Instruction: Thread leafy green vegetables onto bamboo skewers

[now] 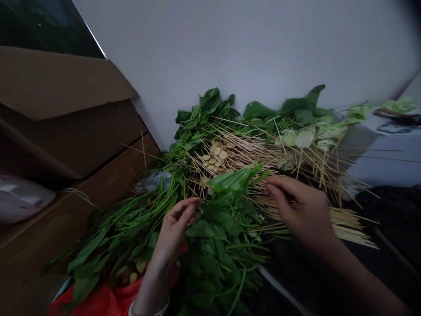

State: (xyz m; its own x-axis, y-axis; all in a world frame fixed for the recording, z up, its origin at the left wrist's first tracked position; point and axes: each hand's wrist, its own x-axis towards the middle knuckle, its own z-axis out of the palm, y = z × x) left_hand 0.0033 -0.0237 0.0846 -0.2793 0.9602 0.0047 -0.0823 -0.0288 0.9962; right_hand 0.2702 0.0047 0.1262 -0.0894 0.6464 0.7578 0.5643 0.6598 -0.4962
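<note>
My right hand (pixel 302 206) pinches the stem of a leafy green (pixel 232 182), whose broad leaf points left toward my other hand. My left hand (pixel 174 228) is closed, thumb against fingers, just below and left of that leaf; whatever it may hold is too small to make out. Under both hands lies a heap of leafy greens (pixel 217 263) with long stems. Beyond the leaf are skewered round pale slices (pixel 217 156) and many bamboo skewers (pixel 250 147). Bare skewers (pixel 351 226) lie beside my right wrist.
More long-stemmed greens (pixel 108 241) spread at the left over a red plastic bag (pixel 108 303). Skewered pale cabbage-like leaves (pixel 305 138) stand at the back right, their sticks jutting outward. A cardboard box (pixel 59 131) is at the left, and a white wall (pixel 230 48) rises behind.
</note>
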